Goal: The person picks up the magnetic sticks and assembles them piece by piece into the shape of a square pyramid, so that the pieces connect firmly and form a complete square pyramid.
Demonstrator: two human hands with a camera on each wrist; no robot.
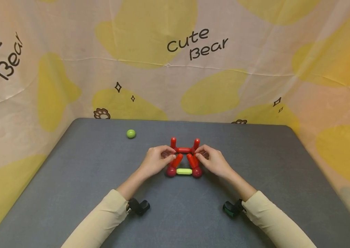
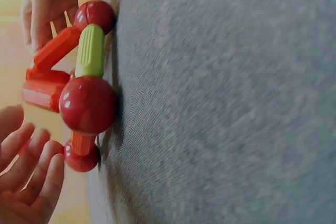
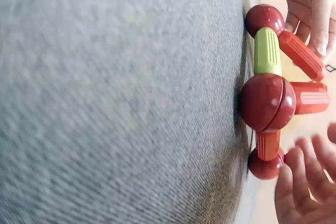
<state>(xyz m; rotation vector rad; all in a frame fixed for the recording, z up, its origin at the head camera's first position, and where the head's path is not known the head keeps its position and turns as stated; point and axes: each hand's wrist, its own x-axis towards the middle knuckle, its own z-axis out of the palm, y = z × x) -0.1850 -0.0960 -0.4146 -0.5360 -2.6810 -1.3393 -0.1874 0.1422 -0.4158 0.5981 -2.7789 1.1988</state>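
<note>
A small frame of red balls and rods stands on the table. A yellow-green rod (image 1: 184, 171) joins its front left ball (image 2: 88, 105) and front right ball (image 3: 266, 102). Short red rods (image 2: 44, 94) lean inward and up from these balls. At the back, a red crossbar (image 1: 184, 150) links two corners with upright red rods (image 1: 173, 142). My left hand (image 1: 157, 159) is at the frame's left side, thumb and fingers apart, fingertips by the rear left ball (image 2: 82, 156). Mirroring it, my right hand (image 1: 213, 160) has relaxed fingers by the rear right ball (image 3: 266, 163).
A green ball (image 1: 131, 134) lies farther back, to the left of the frame. The dark grey table (image 1: 255, 155) has rounded far corners and meets a printed cloth backdrop (image 1: 150, 79). Black wrist cameras (image 1: 139, 206) are strapped at both cuffs.
</note>
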